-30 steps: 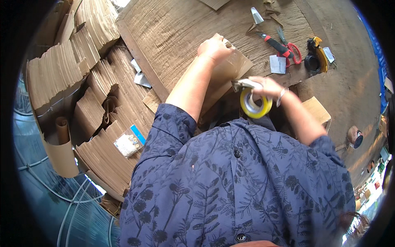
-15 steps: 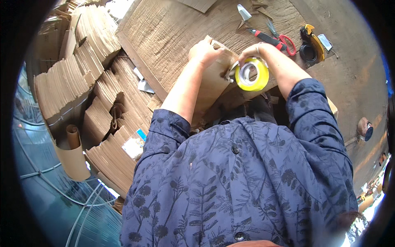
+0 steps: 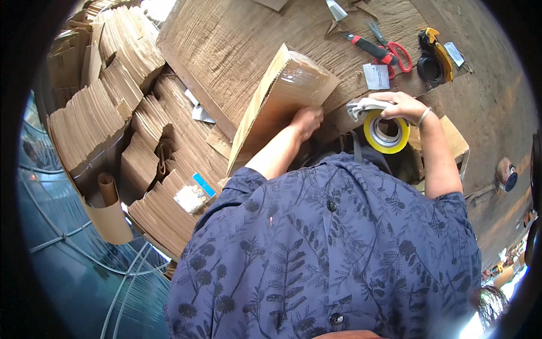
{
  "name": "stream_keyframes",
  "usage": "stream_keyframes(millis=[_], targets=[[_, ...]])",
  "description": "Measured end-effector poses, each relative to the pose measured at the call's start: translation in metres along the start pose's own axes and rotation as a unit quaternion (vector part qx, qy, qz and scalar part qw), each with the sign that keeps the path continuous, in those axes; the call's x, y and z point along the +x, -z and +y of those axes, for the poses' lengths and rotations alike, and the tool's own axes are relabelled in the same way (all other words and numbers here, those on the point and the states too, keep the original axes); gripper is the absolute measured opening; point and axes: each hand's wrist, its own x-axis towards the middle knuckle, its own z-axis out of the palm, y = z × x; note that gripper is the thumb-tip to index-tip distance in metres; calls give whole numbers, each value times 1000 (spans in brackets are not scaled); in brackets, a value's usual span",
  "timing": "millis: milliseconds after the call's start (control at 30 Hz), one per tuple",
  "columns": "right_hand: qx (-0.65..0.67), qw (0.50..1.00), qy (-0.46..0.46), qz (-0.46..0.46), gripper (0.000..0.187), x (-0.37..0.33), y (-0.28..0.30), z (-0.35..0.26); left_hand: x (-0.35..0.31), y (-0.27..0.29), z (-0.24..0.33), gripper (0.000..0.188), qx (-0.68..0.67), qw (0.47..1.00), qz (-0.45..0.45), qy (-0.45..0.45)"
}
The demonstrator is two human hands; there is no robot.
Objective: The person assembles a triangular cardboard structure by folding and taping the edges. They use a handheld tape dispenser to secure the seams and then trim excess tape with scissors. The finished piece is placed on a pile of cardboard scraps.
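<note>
A brown cardboard box [image 3: 265, 104] stands tilted on the wooden table in front of me, with shiny clear tape across its far end. My left hand [image 3: 307, 122] is at the box's near right side, fingers curled against the cardboard; their tips are partly hidden. To the right of the box, my right hand [image 3: 400, 106] grips a tape dispenser [image 3: 361, 106] with a grey-white head. A yellow-edged roll of tape [image 3: 370, 134] hangs below my fingers on it. The dispenser is apart from the box.
Beyond my right hand lie a red-and-black utility knife [image 3: 370, 50], red-handled scissors [image 3: 403, 59], a white label [image 3: 377, 76] and a yellow-and-black tape dispenser [image 3: 436, 59]. Stacks of flattened cardboard [image 3: 90, 121] fill the left. Another open carton [image 3: 449, 138] sits below the table's right side.
My right hand with the tape dispenser has moved right, away from the box. The box has been turned and raised on edge, and my left hand has slid down to its near side.
</note>
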Motion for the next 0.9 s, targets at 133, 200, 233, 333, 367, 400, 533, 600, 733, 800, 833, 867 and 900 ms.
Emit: stream_keyframes(millis=[133,200,233,333,367,400,533,600,733,800,833,867,900], targets=[[-44,975,169,137,71,-24,-13,-24,-48,-14,8,34,-38,998,46,24],[-176,918,295,200,72,-21,-22,-29,-83,-36,49,35,-58,997,-34,-49],[-293,878,297,235,74,-23,-29,-40,-91,-43,66,37,-84,993,-58,-56],[-451,794,319,254,74,-18,-41,-59,-111,-59,111,38,-183,970,-131,-92],[-460,778,345,254,74,-14,-42,-65,-115,-60,116,35,-131,981,-84,-118],[-457,767,373,252,76,-9,-41,-69,-120,-61,121,32,-79,986,-35,-143],[-416,780,416,210,75,2,-31,-95,-142,-58,142,26,-139,975,12,-176],[-381,814,409,155,73,8,-19,-114,-146,-37,152,22,-129,967,10,-219],[-385,864,308,100,71,45,34,-136,-148,36,172,25,-143,932,210,-258],[-259,909,327,15,70,85,49,-142,-137,55,172,26,-243,926,180,-226],[-181,946,269,-30,69,100,52,-149,-135,62,172,27,-291,919,162,-209],[-155,952,259,-53,69,118,56,-151,-132,67,174,33,-337,905,139,-219],[-167,956,234,-64,70,130,58,-158,-133,67,176,35,-370,893,139,-214]])
